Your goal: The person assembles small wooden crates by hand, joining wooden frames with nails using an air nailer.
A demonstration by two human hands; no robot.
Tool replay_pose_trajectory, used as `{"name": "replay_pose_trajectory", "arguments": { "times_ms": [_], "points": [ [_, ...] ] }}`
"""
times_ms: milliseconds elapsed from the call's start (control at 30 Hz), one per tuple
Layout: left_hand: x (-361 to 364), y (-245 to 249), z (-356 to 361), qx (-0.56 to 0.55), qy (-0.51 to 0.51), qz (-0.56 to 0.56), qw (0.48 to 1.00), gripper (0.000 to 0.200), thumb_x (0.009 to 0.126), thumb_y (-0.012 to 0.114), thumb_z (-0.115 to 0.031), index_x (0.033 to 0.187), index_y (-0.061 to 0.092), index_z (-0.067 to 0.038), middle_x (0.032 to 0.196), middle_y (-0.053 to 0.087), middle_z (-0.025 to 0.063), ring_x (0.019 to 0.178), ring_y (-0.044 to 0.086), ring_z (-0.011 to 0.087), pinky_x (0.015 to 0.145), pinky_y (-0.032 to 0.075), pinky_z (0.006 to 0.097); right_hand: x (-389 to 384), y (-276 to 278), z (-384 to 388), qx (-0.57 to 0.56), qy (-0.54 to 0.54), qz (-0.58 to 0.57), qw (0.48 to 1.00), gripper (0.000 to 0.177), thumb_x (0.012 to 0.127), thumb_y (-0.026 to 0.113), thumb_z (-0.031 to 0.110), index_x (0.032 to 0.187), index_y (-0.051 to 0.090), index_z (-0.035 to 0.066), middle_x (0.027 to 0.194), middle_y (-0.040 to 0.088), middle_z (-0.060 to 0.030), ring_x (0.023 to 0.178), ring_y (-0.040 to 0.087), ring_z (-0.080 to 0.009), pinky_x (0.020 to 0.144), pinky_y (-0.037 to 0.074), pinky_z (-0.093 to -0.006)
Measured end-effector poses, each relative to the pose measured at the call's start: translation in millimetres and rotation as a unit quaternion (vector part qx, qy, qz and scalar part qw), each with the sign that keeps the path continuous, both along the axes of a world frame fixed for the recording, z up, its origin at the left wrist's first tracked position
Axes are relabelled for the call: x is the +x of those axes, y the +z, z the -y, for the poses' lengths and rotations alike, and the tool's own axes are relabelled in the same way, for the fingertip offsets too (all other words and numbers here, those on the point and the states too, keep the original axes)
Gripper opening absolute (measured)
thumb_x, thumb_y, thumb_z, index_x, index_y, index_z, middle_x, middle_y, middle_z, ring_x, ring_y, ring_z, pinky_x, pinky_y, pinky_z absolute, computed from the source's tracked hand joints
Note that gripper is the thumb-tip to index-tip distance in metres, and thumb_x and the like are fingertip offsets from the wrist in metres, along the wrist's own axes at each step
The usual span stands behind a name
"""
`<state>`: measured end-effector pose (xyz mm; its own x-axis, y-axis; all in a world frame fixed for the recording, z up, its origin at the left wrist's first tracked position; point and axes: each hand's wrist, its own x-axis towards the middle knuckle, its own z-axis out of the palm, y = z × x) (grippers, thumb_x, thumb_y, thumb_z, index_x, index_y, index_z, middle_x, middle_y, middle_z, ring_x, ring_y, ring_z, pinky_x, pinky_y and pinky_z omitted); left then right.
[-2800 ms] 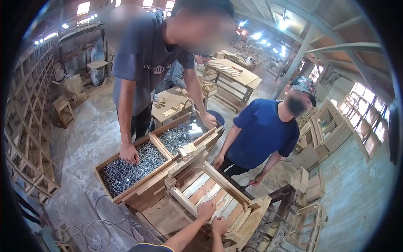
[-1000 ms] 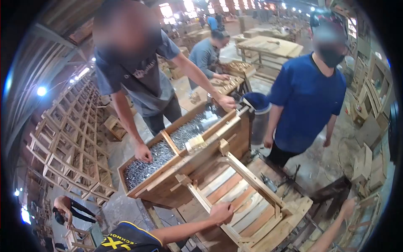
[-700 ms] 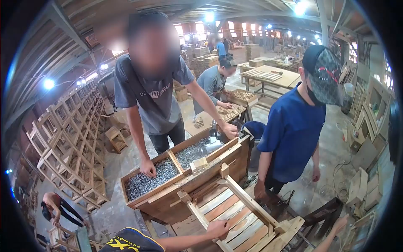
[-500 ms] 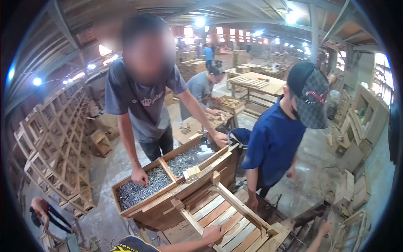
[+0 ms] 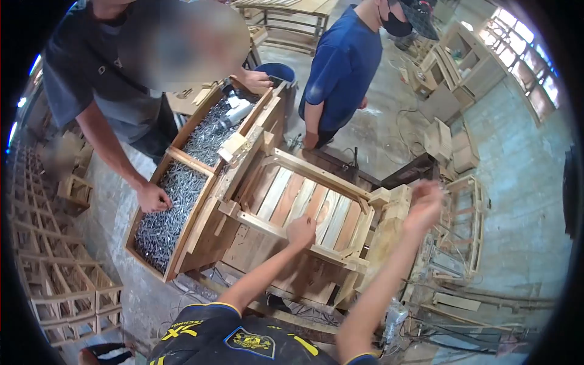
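Note:
A wooden frame with slats (image 5: pixel 300 193) in pale and reddish strips lies on the workbench in front of me. My left hand (image 5: pixel 301 232) is closed over the near rail of this frame, its fingers curled toward the slats. Off to the right, my right hand (image 5: pixel 424 205) is raised above the floor side, beyond the frame's right end and near a wooden block (image 5: pixel 395 210). Motion smears its fingers, so I cannot tell whether it holds anything.
A two-part wooden box (image 5: pixel 210 170) full of nails (image 5: pixel 173 210) stands left of the frame. A person's hand (image 5: pixel 153 198) rests at the nails. Another person in a blue shirt (image 5: pixel 347 61) stands beyond the bench. Wooden racks (image 5: pixel 61 267) line the left.
My view has tilted down and swung right. My right hand has come up into fuller view from the lower right edge. The left hand stays on the frame's rail.

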<state>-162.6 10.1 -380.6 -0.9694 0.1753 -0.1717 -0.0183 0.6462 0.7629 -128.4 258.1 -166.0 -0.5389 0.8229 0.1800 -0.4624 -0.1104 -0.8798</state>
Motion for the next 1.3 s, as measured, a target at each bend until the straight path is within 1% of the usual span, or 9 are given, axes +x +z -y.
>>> {"name": "replay_pose_trajectory", "arguments": {
  "times_ms": [100, 133, 200, 367, 500, 600, 867, 1000, 1300],
  "points": [
    [-44, 9, -2, 0.078, -0.053, -0.044, 0.995, 0.030, 0.085, 0.055, -0.029, 0.080, 0.067, -0.002, 0.077, 0.065, 0.0226, 0.078, 0.064, 0.0384, 0.072, 0.050, 0.0462, 31, -112, 138, 0.215, 0.132, 0.280, 0.926, 0.025, 0.097, 0.048, 0.025, 0.085, 0.062, 0.008, 0.082, 0.064, -0.0049, 0.073, 0.060, -0.0156, 0.068, 0.048, -0.0283],
    [-59, 11, -4, 0.106, -0.080, -0.065, 0.989, 0.030, 0.084, 0.055, -0.029, 0.080, 0.066, -0.001, 0.077, 0.064, 0.0226, 0.079, 0.064, 0.0388, 0.073, 0.050, 0.0456, 36, -83, 190, -0.088, 0.281, 0.423, 0.857, 0.029, 0.098, 0.049, 0.033, 0.092, 0.061, 0.008, 0.088, 0.067, -0.0077, 0.071, 0.064, -0.0180, 0.064, 0.053, -0.0321],
    [-124, 15, -14, 0.095, -0.191, -0.131, 0.968, 0.032, 0.083, 0.058, -0.031, 0.097, 0.065, -0.003, 0.091, 0.065, 0.0230, 0.089, 0.062, 0.0391, 0.079, 0.049, 0.0463, 67, -147, 242, -0.433, 0.247, 0.298, 0.814, 0.062, 0.089, 0.061, 0.050, 0.122, 0.043, 0.001, 0.096, 0.066, -0.0175, 0.071, 0.066, -0.0237, 0.064, 0.057, -0.0361],
    [-233, 14, -42, -0.213, -0.459, -0.332, 0.796, 0.072, 0.072, 0.071, -0.044, 0.130, 0.047, -0.010, 0.116, 0.057, 0.0219, 0.106, 0.057, 0.0382, 0.085, 0.047, 0.0485, 56, -231, 297, -0.576, 0.053, 0.256, 0.775, 0.125, 0.070, 0.073, 0.065, 0.149, -0.001, 0.003, 0.140, 0.030, -0.0332, 0.126, 0.040, -0.0429, 0.104, 0.036, -0.0521],
    [-269, 7, -52, -0.216, -0.573, -0.110, 0.783, 0.067, 0.068, 0.071, -0.054, 0.118, 0.061, -0.010, 0.089, 0.069, 0.0161, 0.089, 0.066, 0.0344, 0.076, 0.052, 0.0437, 6, -243, 275, -0.568, -0.106, 0.236, 0.781, 0.091, 0.072, 0.075, 0.047, 0.141, 0.034, 0.004, 0.137, 0.044, -0.0099, 0.123, 0.044, -0.0302, 0.100, 0.038, -0.0457],
    [-264, 9, -65, -0.277, -0.532, -0.060, 0.798, 0.064, 0.065, 0.071, -0.060, 0.098, 0.070, -0.005, 0.086, 0.069, 0.0178, 0.085, 0.067, 0.0346, 0.076, 0.053, 0.0427, -17, -270, 266, -0.522, -0.299, 0.267, 0.753, 0.063, 0.069, 0.070, 0.023, 0.119, 0.049, -0.009, 0.117, 0.056, -0.0160, 0.104, 0.054, -0.0261, 0.090, 0.044, -0.0379],
    [-250, 4, -70, -0.227, -0.507, -0.041, 0.831, 0.073, 0.067, 0.068, -0.068, 0.098, 0.071, -0.001, 0.092, 0.069, 0.0225, 0.090, 0.067, 0.0374, 0.079, 0.053, 0.0445, 8, -248, 218, -0.452, -0.328, 0.232, 0.797, 0.049, 0.063, 0.067, 0.011, 0.105, 0.054, -0.009, 0.105, 0.059, -0.0169, 0.092, 0.059, -0.0252, 0.079, 0.048, -0.0375],
    [-231, -1, -52, -0.234, -0.470, 0.014, 0.851, 0.070, 0.071, 0.068, -0.062, 0.106, 0.069, -0.001, 0.098, 0.068, 0.0241, 0.095, 0.065, 0.0383, 0.084, 0.052, 0.0452, 33, -280, 199, -0.447, -0.330, 0.161, 0.816, 0.030, 0.064, 0.059, 0.009, 0.093, 0.050, 0.004, 0.083, 0.048, -0.0031, 0.070, 0.051, -0.0176, 0.059, 0.043, -0.0318],
    [-191, 19, -29, -0.236, -0.379, 0.069, 0.892, 0.060, 0.065, 0.071, -0.053, 0.107, 0.072, -0.010, 0.100, 0.070, 0.0171, 0.095, 0.067, 0.0323, 0.085, 0.051, 0.0417, 65, -259, 187, -0.415, -0.340, 0.160, 0.829, 0.037, 0.061, 0.058, 0.005, 0.097, 0.050, 0.003, 0.086, 0.048, -0.0050, 0.073, 0.051, -0.0184, 0.062, 0.045, -0.0323]
  ]
}}
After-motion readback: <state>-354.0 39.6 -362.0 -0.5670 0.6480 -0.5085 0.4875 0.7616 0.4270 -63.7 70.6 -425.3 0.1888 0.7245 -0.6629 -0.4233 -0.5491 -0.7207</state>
